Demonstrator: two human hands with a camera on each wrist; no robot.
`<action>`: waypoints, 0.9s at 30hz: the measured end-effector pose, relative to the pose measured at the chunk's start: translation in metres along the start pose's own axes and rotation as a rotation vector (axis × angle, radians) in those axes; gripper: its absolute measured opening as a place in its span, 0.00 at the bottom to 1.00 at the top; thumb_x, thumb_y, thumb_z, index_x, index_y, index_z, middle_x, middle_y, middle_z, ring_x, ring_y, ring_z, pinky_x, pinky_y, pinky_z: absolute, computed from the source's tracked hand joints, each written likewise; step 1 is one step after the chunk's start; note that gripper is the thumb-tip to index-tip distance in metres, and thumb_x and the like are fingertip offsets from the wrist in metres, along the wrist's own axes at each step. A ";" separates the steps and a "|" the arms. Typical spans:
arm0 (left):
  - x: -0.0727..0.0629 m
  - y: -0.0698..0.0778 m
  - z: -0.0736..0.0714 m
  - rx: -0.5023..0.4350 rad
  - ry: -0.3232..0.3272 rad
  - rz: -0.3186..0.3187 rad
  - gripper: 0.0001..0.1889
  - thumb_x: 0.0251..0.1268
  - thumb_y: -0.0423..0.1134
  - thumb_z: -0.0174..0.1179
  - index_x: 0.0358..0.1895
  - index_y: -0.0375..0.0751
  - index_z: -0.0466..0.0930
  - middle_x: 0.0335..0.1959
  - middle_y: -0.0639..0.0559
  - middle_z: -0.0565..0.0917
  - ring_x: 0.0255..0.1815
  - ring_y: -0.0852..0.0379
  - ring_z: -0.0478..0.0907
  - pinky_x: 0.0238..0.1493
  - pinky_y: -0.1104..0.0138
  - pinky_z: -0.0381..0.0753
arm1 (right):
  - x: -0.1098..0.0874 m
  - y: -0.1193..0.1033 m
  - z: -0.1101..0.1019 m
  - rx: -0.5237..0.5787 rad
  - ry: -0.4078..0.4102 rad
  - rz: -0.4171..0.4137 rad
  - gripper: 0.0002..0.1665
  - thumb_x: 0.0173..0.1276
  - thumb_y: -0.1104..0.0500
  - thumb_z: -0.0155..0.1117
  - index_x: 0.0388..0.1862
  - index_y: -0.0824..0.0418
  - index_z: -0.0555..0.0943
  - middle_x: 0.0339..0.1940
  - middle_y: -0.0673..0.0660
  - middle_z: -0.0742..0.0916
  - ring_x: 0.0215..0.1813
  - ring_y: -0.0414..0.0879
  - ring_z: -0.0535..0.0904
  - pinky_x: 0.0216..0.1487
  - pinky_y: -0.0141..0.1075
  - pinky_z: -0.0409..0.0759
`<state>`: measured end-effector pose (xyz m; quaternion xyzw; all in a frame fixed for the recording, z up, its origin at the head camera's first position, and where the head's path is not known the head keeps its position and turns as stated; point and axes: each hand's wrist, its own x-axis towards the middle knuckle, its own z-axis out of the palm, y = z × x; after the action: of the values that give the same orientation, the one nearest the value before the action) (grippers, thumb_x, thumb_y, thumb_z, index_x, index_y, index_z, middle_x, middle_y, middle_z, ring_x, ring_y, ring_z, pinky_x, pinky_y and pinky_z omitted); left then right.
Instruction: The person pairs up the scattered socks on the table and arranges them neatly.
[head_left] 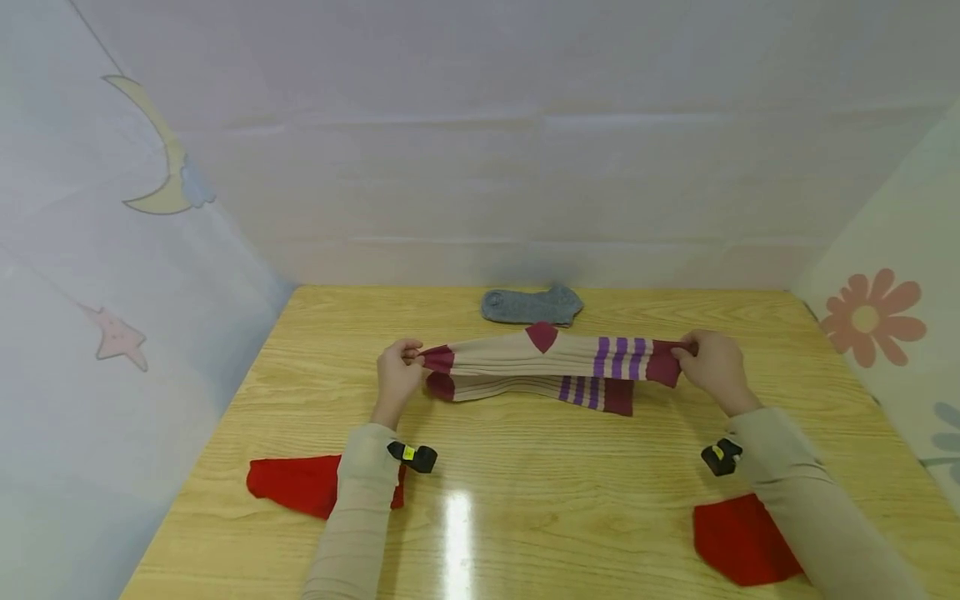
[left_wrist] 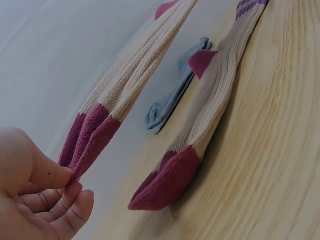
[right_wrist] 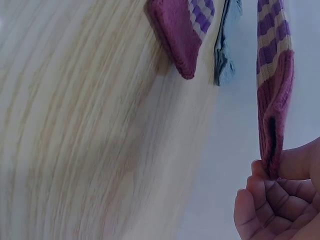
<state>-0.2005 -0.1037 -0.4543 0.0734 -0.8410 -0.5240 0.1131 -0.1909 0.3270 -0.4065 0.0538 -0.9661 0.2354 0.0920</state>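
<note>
A long beige sock [head_left: 502, 354] with a maroon toe, heel and cuff and purple stripes is stretched level between both hands, raised above the table. My left hand [head_left: 397, 375] pinches its maroon toe between thumb and fingers, as the left wrist view shows close up. At the other end, my right hand [head_left: 714, 367] pinches the maroon cuff, its opening visible in the right wrist view. Below and slightly nearer lies a matching second sock [head_left: 517, 386], flat on the wood and partly covered by the raised one in the head view.
Folded grey socks [head_left: 531, 306] lie at the table's back edge. One red sock-like cloth [head_left: 296, 483] lies under the left forearm, another red cloth [head_left: 742, 537] under the right. Printed fabric walls enclose the wooden table [head_left: 555, 500] at the back and sides.
</note>
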 end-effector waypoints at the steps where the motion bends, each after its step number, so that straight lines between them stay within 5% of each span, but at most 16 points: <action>1: 0.000 -0.001 -0.001 -0.002 -0.001 -0.002 0.11 0.54 0.20 0.54 0.41 0.24 0.78 0.31 0.38 0.78 0.34 0.45 0.75 0.38 0.59 0.75 | 0.000 -0.001 0.001 0.003 0.003 0.000 0.10 0.61 0.66 0.58 0.31 0.77 0.77 0.18 0.63 0.79 0.18 0.49 0.72 0.18 0.37 0.66; 27: 0.000 -0.007 -0.011 -0.003 0.018 -0.037 0.11 0.55 0.21 0.53 0.42 0.24 0.77 0.30 0.39 0.77 0.33 0.47 0.74 0.34 0.62 0.74 | 0.007 -0.016 0.024 0.061 0.007 0.016 0.10 0.60 0.66 0.58 0.31 0.76 0.77 0.19 0.63 0.80 0.19 0.48 0.72 0.20 0.36 0.66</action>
<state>-0.1981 -0.1161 -0.4561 0.0937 -0.8375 -0.5267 0.1110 -0.1994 0.3016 -0.4192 0.0481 -0.9585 0.2655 0.0916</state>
